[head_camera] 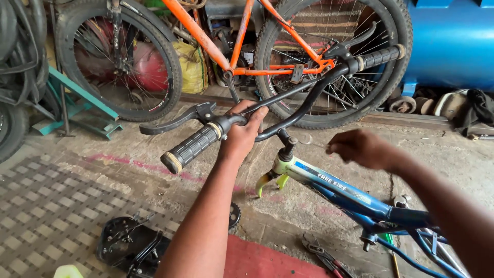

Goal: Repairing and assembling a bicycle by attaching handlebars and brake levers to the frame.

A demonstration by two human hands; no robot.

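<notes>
black curved steel handlebar point(303, 100) on a blue-and-yellow bicycle frame point(339, 190) — stands over the concrete floor point(128, 175), front fork bare. left hand point(241, 135) wrapped tight round the bar beside the ribbed black rubber grip point(191, 148); right hand point(360, 148) pinched nearly closed, seemingly on a thin cable. stiff, likely swivels — best held near the grips.

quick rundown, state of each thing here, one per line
left hand: gripping the handlebar
right hand: fingers pinched, beside the stem
handlebar: fitted in the stem, tilted
blue bike frame: front wheel missing
orange bike: upright, both wheels on
pliers: lying on the floor
</notes>
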